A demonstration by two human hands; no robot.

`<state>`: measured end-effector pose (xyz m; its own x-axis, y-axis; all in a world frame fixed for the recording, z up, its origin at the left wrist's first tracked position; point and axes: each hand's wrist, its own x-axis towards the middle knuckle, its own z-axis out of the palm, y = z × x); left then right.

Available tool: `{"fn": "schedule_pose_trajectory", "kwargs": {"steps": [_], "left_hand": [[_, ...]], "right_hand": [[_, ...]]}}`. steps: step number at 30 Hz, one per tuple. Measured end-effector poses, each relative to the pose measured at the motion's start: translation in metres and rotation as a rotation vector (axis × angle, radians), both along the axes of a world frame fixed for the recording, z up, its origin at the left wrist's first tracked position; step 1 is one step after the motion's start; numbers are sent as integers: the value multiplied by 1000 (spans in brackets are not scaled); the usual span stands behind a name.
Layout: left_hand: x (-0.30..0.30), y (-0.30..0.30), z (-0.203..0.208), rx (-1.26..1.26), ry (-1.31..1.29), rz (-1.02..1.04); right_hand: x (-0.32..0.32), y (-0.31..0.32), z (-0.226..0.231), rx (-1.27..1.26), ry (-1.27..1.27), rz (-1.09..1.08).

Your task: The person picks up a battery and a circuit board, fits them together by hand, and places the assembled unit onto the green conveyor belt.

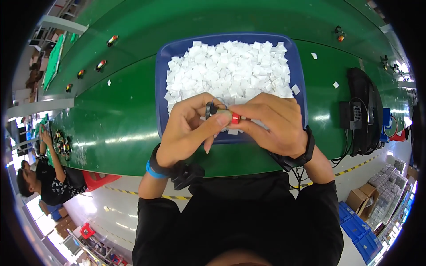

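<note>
Above the near part of a blue tub (304, 88), both hands meet on a small motor-like part (235, 118) with a black round end, a red section and a thin looping wire. My left hand (188, 128) grips its black and metallic side, thumb pressed along the top. My right hand (275, 122) pinches the red end between thumb and fingers. Heaped in the tub are many small white paper-like squares (230, 66). The fingers cover much of the part, so its exact kind is hidden.
Several small red-and-black parts (101, 65) lie along the green table (115, 115). Right of the tub are a black bag-like object (361, 88) and a black box (350, 115) with cables. At far left sits a co-worker (53, 181) beside a pile of parts (62, 144).
</note>
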<state>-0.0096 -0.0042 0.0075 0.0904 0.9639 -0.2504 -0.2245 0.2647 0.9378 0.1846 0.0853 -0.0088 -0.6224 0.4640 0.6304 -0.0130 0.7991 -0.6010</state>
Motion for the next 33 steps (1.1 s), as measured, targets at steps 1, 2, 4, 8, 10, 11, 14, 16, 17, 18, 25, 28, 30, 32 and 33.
{"fn": "schedule_pose_trajectory", "kwargs": {"steps": [1,2,4,8,10,11,14,16,17,18,25,28,30,32,33], "left_hand": [[2,1,3,11,6,12],[1,4,7,21,8,6],[-4,12,19,-27,57,-73],[-16,40,36,-5,223,-145],[-35,65,35,63,362,-64],[-54,82,33,108,432,34],[-128,148,6,106,611,283],[-181,191,-31,97,791,465],[-205,198,-47,83,901,584],[-231,198,-62,93,902,596],[-280,184,-90,-165,1212,544],[-239,169,-57,-7,877,686],[-213,145,-26,87,750,606],[-179,122,-3,179,614,529],[-156,114,4,191,541,461]], "right_hand": [[1,0,2,-1,14,4],[1,1,4,9,16,-3],[4,5,9,11,18,-4],[3,18,23,-144,-87,-15],[2,34,30,-223,-141,-26],[4,48,35,-242,-211,-62],[25,127,38,-363,-418,-219],[75,219,17,-251,-579,-514],[89,246,12,-223,-615,-671],[106,271,10,-322,-741,-806],[211,360,-54,-335,-1099,-1156],[221,354,-62,-219,-1060,-1313],[220,352,-66,-221,-994,-1312],[215,351,-66,-206,-860,-1309],[214,351,-63,-204,-865,-1314]]}}
